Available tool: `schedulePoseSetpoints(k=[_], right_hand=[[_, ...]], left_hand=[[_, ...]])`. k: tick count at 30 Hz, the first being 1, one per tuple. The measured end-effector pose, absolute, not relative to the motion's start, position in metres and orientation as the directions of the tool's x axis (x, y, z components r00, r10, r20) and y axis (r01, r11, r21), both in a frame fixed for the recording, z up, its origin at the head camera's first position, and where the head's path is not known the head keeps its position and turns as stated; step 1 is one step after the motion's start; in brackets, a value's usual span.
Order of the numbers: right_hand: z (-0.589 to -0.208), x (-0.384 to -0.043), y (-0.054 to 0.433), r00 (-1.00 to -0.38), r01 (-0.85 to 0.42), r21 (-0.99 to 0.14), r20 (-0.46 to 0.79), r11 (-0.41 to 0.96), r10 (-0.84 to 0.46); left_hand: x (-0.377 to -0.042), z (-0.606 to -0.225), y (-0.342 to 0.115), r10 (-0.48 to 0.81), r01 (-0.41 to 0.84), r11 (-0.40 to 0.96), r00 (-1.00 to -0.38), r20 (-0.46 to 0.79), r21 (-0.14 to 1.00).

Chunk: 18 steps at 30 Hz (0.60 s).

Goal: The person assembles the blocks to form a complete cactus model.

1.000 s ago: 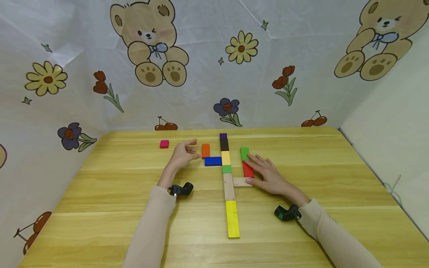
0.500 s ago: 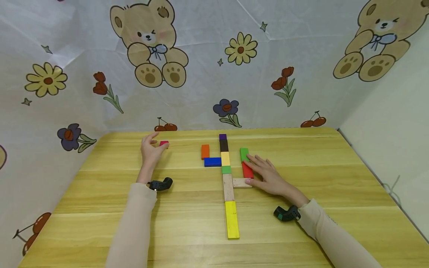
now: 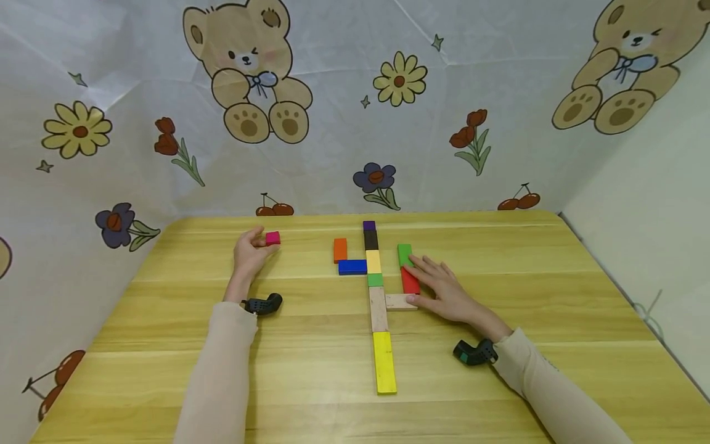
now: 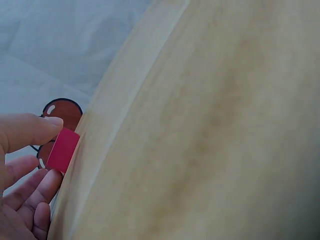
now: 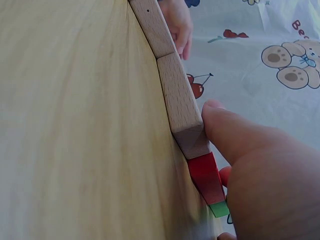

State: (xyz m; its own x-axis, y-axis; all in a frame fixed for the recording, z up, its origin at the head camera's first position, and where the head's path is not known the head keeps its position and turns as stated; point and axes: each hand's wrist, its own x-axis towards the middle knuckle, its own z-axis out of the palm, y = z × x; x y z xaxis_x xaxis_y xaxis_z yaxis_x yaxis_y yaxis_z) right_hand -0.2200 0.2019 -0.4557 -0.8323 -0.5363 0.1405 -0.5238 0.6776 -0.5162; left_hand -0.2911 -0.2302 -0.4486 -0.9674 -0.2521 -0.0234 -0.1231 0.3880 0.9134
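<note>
In the head view my left hand (image 3: 251, 253) is at the far left of the table. It pinches a small pink block (image 3: 273, 238) between thumb and finger; the left wrist view shows the pink block (image 4: 63, 150) close up. My right hand (image 3: 444, 293) lies with fingers spread. Its thumb touches a plain wooden block (image 3: 396, 301), and its fingers rest by a red block (image 3: 409, 283) and a green block (image 3: 405, 251), partly covering the red one. In the right wrist view the thumb presses along the wooden block (image 5: 182, 95).
A central column runs from a purple block (image 3: 369, 226) through black (image 3: 370, 240), cream (image 3: 374, 261), small green (image 3: 375, 280) and plain wood (image 3: 378, 308) to a long yellow block (image 3: 384, 364). A blue block (image 3: 352, 267) joins its left side, with an orange block (image 3: 340, 250) behind.
My left hand has moved left from beside the orange block to the pink block and taken it between thumb and finger. My right hand has stayed in place.
</note>
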Motion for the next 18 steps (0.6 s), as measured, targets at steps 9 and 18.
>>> schedulePoseSetpoints(k=[9, 18], right_hand=[[-0.4548, -0.2194, 0.201, -0.834, -0.521, -0.518, 0.139, 0.679, -0.534], [-0.4546, -0.2189, 0.201, -0.837, -0.515, -0.516, 0.131, 0.685, -0.532]], left_hand=[[-0.2911, -0.4541, -0.2304, -0.248, -0.091, 0.398, -0.969, 0.012, 0.913], [-0.2924, -0.457, -0.2279, -0.271, -0.08, 0.472, -0.961, 0.059, 0.878]])
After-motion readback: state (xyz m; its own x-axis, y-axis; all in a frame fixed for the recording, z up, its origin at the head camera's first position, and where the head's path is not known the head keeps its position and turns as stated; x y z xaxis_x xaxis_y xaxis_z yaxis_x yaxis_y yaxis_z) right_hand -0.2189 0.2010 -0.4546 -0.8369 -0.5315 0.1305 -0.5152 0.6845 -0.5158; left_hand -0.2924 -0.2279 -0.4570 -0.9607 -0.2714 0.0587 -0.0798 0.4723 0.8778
